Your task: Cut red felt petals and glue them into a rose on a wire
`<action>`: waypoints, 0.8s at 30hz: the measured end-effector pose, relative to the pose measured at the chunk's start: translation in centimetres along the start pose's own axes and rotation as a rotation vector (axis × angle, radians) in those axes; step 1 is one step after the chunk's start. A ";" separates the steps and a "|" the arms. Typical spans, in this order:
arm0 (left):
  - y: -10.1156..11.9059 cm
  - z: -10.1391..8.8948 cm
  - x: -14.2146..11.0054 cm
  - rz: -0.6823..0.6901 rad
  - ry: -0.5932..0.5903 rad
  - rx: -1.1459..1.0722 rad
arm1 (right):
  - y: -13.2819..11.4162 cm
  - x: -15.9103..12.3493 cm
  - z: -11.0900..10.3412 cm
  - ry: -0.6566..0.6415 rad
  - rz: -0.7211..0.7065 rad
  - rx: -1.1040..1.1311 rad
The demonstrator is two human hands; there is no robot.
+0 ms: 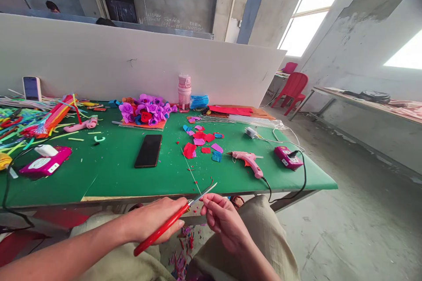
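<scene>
Red-handled scissors (161, 232) are in my left hand (150, 217), their blades pointing up and right past the table's front edge. Between the pinched fingers of my right hand (221, 215) is the end of a thin pale wire (190, 169). It slants up and left over the green tabletop, and its lower end passes close to the scissor blades. Whether the blades touch it, I cannot tell. Beyond my hands lie several cut paper pieces (199, 142) in red, purple and blue. To their right rests a pink glue gun (248, 160).
A black phone (148, 151), a bunch of purple paper flowers (148, 109) and a pink bottle (184, 92) are on the green table (108, 175). A magenta power socket (288, 158) with a cable sits at right. Colourful strips crowd the left. Paper scraps (183, 250) litter the floor.
</scene>
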State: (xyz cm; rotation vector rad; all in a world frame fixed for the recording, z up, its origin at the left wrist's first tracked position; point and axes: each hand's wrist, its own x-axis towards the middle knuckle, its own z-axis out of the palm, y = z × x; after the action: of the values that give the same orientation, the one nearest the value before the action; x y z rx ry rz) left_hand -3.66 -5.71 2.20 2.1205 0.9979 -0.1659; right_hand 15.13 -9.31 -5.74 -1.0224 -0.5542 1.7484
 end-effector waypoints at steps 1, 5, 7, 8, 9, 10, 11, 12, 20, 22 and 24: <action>0.0 -0.1 0.1 -0.003 0.002 -0.011 | -0.2 0.1 0.0 -0.002 -0.006 -0.011; -0.7 -0.1 1.2 -0.091 -0.085 -0.152 | -0.5 1.0 -0.2 0.007 -0.017 -0.022; -1.2 0.1 2.0 -0.151 -0.139 -0.197 | -0.2 1.7 -0.5 0.013 -0.009 -0.013; -1.4 0.2 2.3 -0.170 -0.160 -0.212 | -0.1 1.9 -0.6 0.013 -0.001 -0.006; -1.6 0.3 2.6 -0.181 -0.177 -0.230 | 0.0 2.2 -0.7 0.015 0.007 0.001; -1.8 0.4 2.8 -0.187 -0.190 -0.258 | 0.0 2.3 -0.7 0.018 0.013 0.008; -1.9 0.5 3.0 -0.193 -0.200 -0.298 | 0.0 2.4 -0.7 0.022 0.019 0.015; -1.9 0.7 3.2 -0.200 -0.207 -0.347 | 0.0 2.5 -0.7 0.026 0.024 0.021; -1.8 1.4 3.4 -0.298 -0.233 -0.622 | -0.5 2.8 -1.1 -0.015 0.057 0.016; -1.6 1.2 3.4 -0.288 -0.232 -0.603 | -0.7 3.0 -1.5 -0.057 0.076 -0.009; -1.5 1.0 3.3 -0.293 -0.232 -0.561 | -0.9 3.2 -1.7 -0.083 0.086 -0.035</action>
State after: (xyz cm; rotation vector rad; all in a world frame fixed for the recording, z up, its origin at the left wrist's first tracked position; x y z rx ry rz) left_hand -2.24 -3.77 -0.72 1.4112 1.0615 -0.2380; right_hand 16.50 -6.20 -7.21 -1.0146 -0.6023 1.8698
